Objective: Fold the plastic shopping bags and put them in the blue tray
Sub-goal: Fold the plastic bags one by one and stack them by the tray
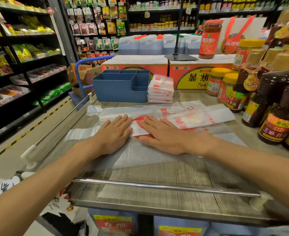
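A white plastic shopping bag (137, 130) with red print lies flat on the grey shelf top, folded into a long strip. My left hand (113, 135) presses flat on its left part, fingers straight. My right hand (162, 133) presses flat on the red print just beside it. A second bag (200, 116) lies spread behind, to the right. The blue tray (113, 89) with several compartments stands at the back left. A stack of folded bags (160, 91) sits against the tray's right side, outside it.
Sauce bottles (276, 116) and jars (228, 87) crowd the right side. Orange cartons (135, 65) stand behind the tray. A metal rail (166, 186) runs along the near edge, and another rail (60, 120) borders the left. Store shelves fill the left aisle.
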